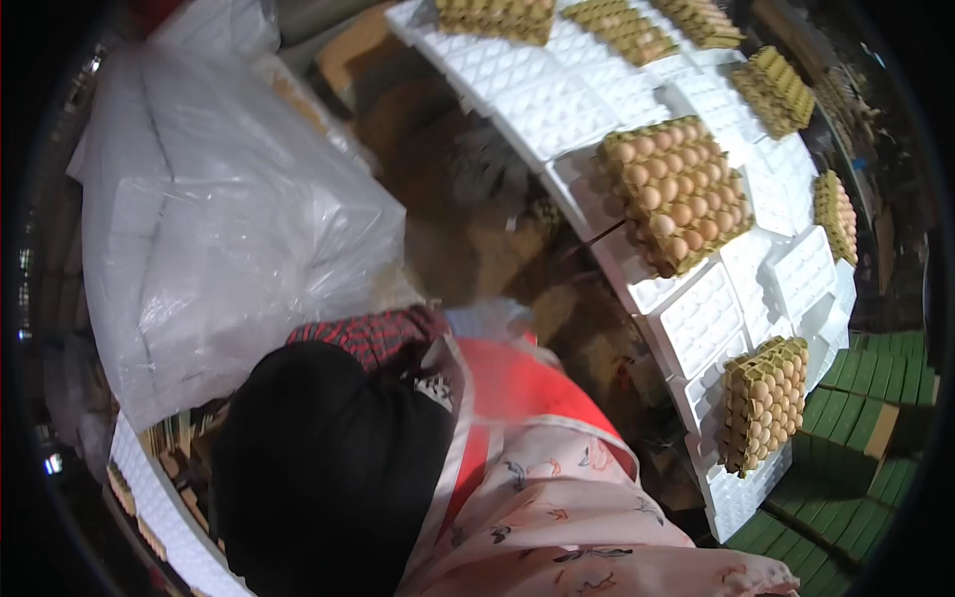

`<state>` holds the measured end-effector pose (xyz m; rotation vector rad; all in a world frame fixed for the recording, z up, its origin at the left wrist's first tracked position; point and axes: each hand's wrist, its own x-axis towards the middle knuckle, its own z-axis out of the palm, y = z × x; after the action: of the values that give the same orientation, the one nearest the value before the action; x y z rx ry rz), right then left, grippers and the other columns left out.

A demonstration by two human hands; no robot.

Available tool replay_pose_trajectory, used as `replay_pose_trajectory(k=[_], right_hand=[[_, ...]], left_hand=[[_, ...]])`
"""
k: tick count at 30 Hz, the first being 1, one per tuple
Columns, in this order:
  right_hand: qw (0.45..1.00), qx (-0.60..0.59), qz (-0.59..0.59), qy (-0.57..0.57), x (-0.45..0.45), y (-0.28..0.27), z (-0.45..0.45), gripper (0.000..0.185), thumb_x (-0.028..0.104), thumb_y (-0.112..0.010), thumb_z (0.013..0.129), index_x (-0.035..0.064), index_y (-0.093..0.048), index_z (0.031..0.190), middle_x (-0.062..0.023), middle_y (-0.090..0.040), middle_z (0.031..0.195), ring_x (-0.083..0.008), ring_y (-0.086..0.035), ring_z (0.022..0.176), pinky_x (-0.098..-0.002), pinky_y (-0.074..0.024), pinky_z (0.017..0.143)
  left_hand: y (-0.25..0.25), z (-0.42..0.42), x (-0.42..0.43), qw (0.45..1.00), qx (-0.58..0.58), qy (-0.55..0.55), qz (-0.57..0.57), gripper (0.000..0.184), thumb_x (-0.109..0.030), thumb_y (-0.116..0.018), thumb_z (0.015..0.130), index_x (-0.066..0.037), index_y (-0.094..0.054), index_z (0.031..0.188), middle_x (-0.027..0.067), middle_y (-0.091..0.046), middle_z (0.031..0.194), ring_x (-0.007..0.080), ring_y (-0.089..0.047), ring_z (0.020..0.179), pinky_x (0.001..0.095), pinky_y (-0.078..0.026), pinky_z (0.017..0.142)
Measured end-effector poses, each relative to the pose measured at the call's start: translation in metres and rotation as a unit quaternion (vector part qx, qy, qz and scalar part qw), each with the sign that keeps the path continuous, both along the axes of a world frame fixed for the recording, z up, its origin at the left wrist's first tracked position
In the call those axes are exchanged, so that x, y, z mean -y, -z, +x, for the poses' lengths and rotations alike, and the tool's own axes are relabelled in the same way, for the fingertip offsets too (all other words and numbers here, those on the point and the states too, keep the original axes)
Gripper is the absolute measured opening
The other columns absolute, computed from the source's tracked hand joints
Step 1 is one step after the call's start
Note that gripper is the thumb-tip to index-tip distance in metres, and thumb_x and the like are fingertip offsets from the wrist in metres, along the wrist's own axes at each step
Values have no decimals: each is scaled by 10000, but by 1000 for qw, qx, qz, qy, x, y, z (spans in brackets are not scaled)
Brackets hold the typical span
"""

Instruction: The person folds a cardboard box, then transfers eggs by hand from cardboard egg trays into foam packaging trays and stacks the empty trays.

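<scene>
Neither of my hands shows clearly. At the bottom are a black rounded shape (318, 468), a red cloth with white trim (527, 388) and pink patterned fabric (577, 497); I cannot tell whether they are my own clothing or another person's. A dark red checked sleeve (373, 333) reaches out behind the black shape, its hand hidden. Just past it lies something pale blue and blurred (487, 320). To the left stands a large bundle wrapped in clear plastic (229, 229).
White moulded trays (542, 114) cover a long surface curving down the right. On them sit egg trays filled with brown eggs (676, 194), another egg stack (764, 403) and several more stacks farther back. Green boxes (836, 428) are piled at lower right. Brown floor (448, 239) lies between.
</scene>
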<state>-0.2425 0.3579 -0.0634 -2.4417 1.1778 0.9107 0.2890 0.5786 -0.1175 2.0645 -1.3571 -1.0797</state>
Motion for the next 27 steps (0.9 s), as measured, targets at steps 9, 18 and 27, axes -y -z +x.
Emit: replay_pose_trajectory(k=[9,18,27], right_hand=[[970,138,163,-114,24,-33,313,258,214,-616,879,19,-645,1045,-215,-684,952,-384,-668,830,-466,-527,682],[840,397,367,-37,37,-123,644,315,225,-605,984,1,-656,1200,-86,-723,904,-107,-644,823,-279,-515,742],[776,500,384,20,40,-90,851,364,230,-692,945,5,-644,1227,-106,-727,975,-142,-648,843,-292,-538,787]], left_hand=[[-23,151,28,979,3,-120,-163,480,-367,-610,954,-102,-568,1353,189,-613,1288,378,-581,1167,439,-474,995],[-77,308,75,941,-39,-199,-271,434,-101,-697,929,21,-568,1324,131,-659,1243,156,-645,1086,289,-536,912],[-42,535,-13,806,-139,-435,-377,368,-70,-625,948,19,-590,1304,81,-630,1264,164,-603,1126,304,-507,939]])
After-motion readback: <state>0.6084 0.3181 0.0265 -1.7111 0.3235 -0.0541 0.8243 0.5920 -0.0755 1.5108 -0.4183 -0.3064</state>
